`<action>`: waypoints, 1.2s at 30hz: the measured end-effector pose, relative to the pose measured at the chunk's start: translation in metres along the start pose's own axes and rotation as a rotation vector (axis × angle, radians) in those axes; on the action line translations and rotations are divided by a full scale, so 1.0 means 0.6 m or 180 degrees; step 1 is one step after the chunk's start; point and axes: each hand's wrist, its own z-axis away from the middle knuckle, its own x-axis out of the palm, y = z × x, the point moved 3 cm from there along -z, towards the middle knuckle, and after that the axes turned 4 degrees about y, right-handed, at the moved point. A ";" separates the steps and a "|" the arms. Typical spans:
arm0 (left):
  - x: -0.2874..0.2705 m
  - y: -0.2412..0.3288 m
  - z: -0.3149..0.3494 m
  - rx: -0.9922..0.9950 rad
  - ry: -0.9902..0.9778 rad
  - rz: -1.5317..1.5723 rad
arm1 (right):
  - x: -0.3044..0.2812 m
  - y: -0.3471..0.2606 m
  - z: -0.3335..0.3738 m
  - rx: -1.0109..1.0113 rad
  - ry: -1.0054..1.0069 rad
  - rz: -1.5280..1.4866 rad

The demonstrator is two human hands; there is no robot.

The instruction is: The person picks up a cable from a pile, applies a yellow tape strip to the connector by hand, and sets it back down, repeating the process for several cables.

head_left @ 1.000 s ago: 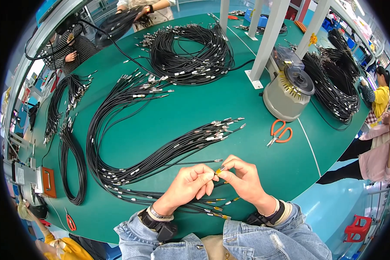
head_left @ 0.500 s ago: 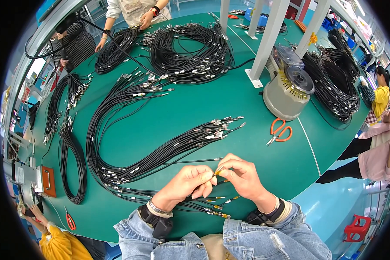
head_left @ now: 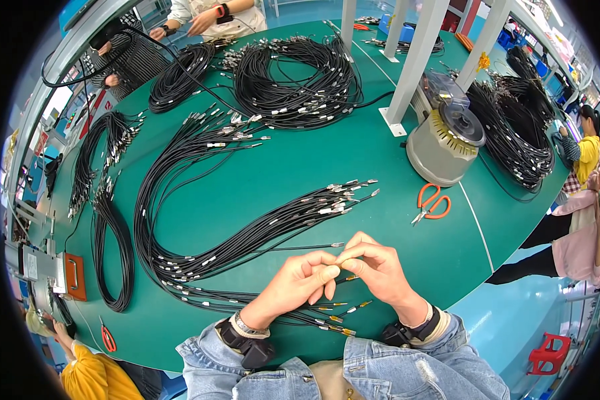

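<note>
Green table (head_left: 300, 160) under black cable bundles (head_left: 273, 221), blue floor (head_left: 507, 307) alongside.

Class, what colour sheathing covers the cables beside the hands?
The cables' sheathing is black, best seen in the head view.

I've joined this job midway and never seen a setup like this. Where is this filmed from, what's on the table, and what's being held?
There is no robot here: a person works bare-handed. The view looks down from a fisheye camera worn on their head, so straight edges bend.

The left hand and right hand meet at the fingertips; whatever they pinch is mostly hidden.

On the green table, a curved bundle of black cables lies in front, with a big cable coil beyond. To the right stand a round grey machine and, nearer, orange-handled scissors. Other people are around the table.
</note>
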 end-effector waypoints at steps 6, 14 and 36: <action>0.004 -0.016 0.003 0.0075 0.0173 -0.0250 | -0.004 0.001 0.003 0.0134 -0.0220 -0.0062; 0.021 -0.023 0.008 0.1387 0.0752 -0.2064 | -0.016 0.008 0.021 0.0709 -0.0362 -0.0275; 0.031 -0.028 0.005 0.1856 0.1117 -0.2321 | -0.022 0.022 0.025 0.0903 -0.0041 -0.0433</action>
